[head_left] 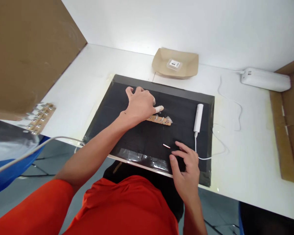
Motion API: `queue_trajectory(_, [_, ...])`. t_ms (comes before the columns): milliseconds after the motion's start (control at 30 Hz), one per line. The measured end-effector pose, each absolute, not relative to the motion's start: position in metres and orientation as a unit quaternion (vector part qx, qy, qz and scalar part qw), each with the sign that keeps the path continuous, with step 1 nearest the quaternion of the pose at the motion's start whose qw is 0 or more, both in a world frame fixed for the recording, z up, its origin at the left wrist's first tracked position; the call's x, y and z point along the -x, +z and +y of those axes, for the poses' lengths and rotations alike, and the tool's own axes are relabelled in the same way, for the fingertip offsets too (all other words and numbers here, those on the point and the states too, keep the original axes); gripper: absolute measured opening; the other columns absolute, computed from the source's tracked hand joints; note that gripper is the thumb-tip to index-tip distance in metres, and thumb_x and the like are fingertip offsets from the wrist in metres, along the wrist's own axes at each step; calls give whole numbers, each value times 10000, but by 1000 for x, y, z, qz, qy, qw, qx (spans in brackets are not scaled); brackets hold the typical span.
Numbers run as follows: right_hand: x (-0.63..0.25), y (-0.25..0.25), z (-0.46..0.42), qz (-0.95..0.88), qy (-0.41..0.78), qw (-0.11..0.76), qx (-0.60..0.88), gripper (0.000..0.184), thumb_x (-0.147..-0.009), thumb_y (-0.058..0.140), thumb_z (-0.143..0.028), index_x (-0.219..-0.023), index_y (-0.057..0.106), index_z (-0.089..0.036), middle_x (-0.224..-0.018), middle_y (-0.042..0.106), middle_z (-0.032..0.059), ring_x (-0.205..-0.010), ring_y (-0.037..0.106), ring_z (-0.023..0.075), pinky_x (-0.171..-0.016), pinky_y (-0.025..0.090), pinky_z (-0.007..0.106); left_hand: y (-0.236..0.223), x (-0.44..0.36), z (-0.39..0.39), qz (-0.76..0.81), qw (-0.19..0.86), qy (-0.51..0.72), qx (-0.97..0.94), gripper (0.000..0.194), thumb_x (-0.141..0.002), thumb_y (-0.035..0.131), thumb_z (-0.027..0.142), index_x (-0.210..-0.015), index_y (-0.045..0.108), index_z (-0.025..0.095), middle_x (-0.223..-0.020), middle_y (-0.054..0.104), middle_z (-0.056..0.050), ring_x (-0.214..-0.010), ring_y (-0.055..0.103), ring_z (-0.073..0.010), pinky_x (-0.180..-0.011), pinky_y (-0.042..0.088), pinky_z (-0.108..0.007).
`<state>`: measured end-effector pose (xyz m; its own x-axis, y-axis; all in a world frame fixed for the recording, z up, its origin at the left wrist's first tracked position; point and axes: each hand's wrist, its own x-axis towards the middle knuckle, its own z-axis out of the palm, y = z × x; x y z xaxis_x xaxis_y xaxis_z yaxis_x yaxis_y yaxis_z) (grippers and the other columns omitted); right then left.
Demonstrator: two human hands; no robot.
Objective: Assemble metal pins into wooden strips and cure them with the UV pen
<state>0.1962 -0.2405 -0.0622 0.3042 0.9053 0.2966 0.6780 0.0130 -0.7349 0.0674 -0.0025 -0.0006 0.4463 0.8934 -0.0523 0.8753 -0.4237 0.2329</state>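
Observation:
My left hand reaches over the middle of a black mat. Its fingers are spread, with pale coverings on the thumb and a neighbouring fingertip. Just below the thumb lies a narrow tan strip bearing several small shiny, clear pieces; the hand hides its left end. Whether the left hand touches the strip, I cannot tell. My right hand rests near the mat's front right, fingers curved and apart, nothing visible between them. Close to its fingertips is a thin, short white-and-reddish stick.
A white stick-shaped device with a cable lies on the mat's right side. Behind the mat stands a cardboard tray containing a small clear box. A studded tan board sits at left. A white power block is at back right.

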Motion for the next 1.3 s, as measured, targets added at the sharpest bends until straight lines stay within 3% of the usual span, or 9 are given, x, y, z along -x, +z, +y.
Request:
queue_trajectory(233, [-197,-60,-242,-574,141,426,685,38,-1001,631,-241,-1003,668,-249,-1260,715,72,-1197,616,216,-1012,482,416,12,-79,-10,540,118,-50,-832,326,-902,734,498,-813,811,194,-1134,775,-108,-1224,530,-358,-1123,251,-588])
queue_trajectory(433, [-198,-61,-241,-573,137,428,685,37,-996,635,-230,-993,667,-248,-1252,717,67,-1188,619,211,-1012,480,413,8,-87,-8,540,70,-69,-836,297,-877,744,496,-832,800,208,-1075,776,-94,-1216,522,-346,-1149,240,-590])
queue_trajectory(633, [-198,-60,-241,-574,139,427,685,44,-993,634,-219,-981,668,-244,-1240,722,72,-1176,629,221,-991,497,422,16,-82,2,539,122,-79,-829,399,-889,717,581,-805,834,209,-941,779,-115,-1160,583,-379,-1114,222,-620])
queue_trajectory(867, [-199,-60,-243,-577,138,429,681,47,-996,632,-219,-989,669,-248,-1243,721,67,-1182,625,210,-1004,491,413,33,-65,10,491,166,-106,-849,350,-964,617,534,-941,848,272,-978,803,-68,-1021,652,-294,-1014,292,-519])
queue_trajectory(1033, [-199,-60,-243,-580,138,423,682,48,-1003,623,-226,-991,666,-245,-1238,721,72,-1179,622,209,-1003,496,412,39,-59,0,457,141,-154,-865,293,-957,613,446,-964,846,267,-1146,780,-82,-1235,565,-343,-1066,230,-524])
queue_trajectory(1100, [-200,-60,-243,-581,136,423,682,48,-1003,623,-227,-988,665,-246,-1234,723,70,-1174,624,207,-1001,497,410,37,-54,-2,414,142,-166,-884,332,-936,641,510,-1053,837,269,-1270,740,-89,-1322,504,-360,-1094,205,-510])
queue_trajectory(1200, [-200,-60,-243,-579,133,426,683,51,-1003,622,-222,-984,664,-247,-1232,724,67,-1170,627,205,-1002,497,410,31,-47,-2,372,135,-181,-900,553,-840,695,697,-1173,808,271,-1346,697,-97,-1338,471,-385,-1099,199,-496])
queue_trajectory(1300, [-200,-61,-244,-576,133,427,684,52,-1001,624,-217,-986,664,-246,-1236,723,69,-1173,627,206,-1006,496,412,23,-48,-3,395,108,-176,-895,578,-821,733,698,-1200,802,266,-1311,701,-94,-1269,504,-371,-1061,240,-498])
